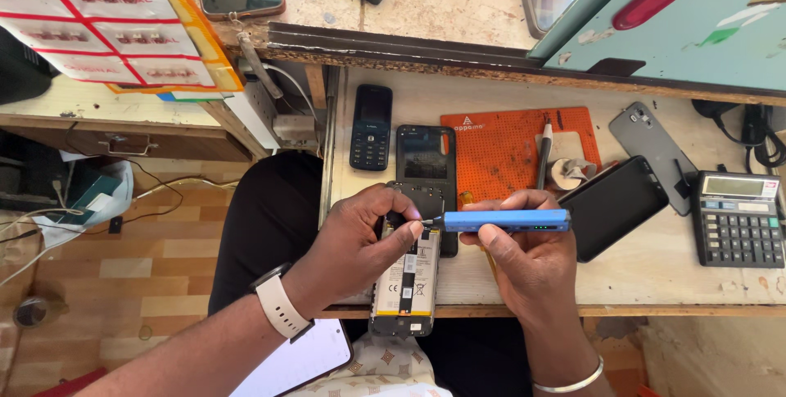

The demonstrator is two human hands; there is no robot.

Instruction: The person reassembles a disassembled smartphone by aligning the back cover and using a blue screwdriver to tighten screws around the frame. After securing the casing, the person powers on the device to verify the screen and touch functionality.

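Note:
An opened smartphone (407,282) with its back removed lies at the bench's front edge, battery and circuit board exposed. My left hand (356,241) grips its upper left side, fingers curled over the top. My right hand (524,262) holds a blue electric screwdriver (503,219) horizontally, its tip touching the phone's upper part by my left fingertips. A white watch sits on my left wrist, a silver bangle on my right.
Behind the phone lie a black back cover (426,155), a small keypad phone (372,127), an orange work mat (499,147) with a pen and tape, two dark phones (614,205), and a calculator (738,218). A white phone (299,360) rests on my lap.

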